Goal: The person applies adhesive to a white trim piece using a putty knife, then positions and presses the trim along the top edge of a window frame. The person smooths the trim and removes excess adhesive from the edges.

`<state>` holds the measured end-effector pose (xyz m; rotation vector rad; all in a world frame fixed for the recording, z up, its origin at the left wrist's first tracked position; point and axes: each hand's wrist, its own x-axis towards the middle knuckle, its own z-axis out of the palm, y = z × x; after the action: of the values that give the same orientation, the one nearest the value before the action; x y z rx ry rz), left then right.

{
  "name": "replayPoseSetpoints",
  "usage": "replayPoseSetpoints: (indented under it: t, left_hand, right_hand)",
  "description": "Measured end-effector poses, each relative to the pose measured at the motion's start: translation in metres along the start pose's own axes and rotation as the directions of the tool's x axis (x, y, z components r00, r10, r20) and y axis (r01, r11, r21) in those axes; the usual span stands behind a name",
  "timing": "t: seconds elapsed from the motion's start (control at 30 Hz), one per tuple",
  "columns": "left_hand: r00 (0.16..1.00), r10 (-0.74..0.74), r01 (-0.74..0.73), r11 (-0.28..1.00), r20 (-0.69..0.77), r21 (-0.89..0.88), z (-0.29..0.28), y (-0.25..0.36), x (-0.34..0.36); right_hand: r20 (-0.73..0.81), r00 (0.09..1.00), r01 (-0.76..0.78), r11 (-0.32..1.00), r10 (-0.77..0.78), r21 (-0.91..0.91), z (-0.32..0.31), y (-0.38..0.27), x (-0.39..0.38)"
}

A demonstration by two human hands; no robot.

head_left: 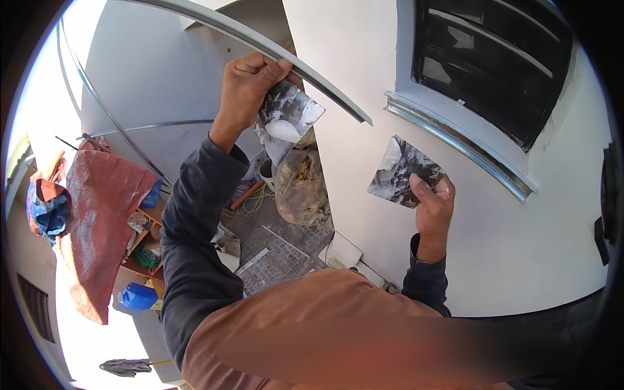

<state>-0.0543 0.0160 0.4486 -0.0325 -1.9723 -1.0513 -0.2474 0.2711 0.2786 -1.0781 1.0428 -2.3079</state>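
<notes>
My left hand [250,84] is raised, its thumb and fingers closed on a dark, flat putty plate. This putty plate [305,104] carries white paste, with a thick lump near its middle. A long grey metal strip [325,89] passes right by those fingers; I cannot tell whether they touch it. On the right, my right hand [432,205] pinches a square putty scraper [400,170] at its lower corner. White smears cover the scraper's dark face, thickest along its left side. The scraper is apart from the plate, in front of the pale wall [351,149].
A dark window [487,65] with a metal sill profile [461,146] is at the upper right. Below lie a bulging sack [302,195], a bucket [267,170] and strips on paving [279,257]. Left are a red cloth [104,214] and a blue jug [138,296].
</notes>
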Motion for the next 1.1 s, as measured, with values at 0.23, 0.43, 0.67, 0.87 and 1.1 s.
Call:
replayPoseSetpoints:
  t: [0.23,0.43,0.67,0.87,1.1]
  left_hand:
    - [0.995,-0.085,0.081,0.995,-0.06,-0.061,0.03,-0.048,-0.076]
    - [0.982,0.188,-0.173,0.863,0.016,0.475,0.038,-0.062,-0.083]
    - [0.962,0.251,-0.273,0.861,0.109,0.429,0.035,-0.071,-0.089]
    - [0.947,0.278,-0.32,0.865,0.162,0.386,0.03,-0.077,-0.095]
    - [0.95,0.284,-0.313,0.857,0.131,0.41,0.025,-0.075,-0.099]
  right_hand:
    - [0.098,0.981,0.193,0.901,-0.168,-0.388,0.036,-0.018,0.014]
    - [0.169,0.939,0.34,0.738,-0.3,-0.582,0.05,0.001,0.031]
    - [0.026,0.925,0.288,0.656,-0.379,-0.698,0.04,0.052,0.055]
    - [0.006,0.871,0.32,0.56,-0.49,-0.764,0.043,0.088,0.05]
    - [0.201,0.844,0.4,0.334,-0.497,-0.853,0.05,0.105,0.026]
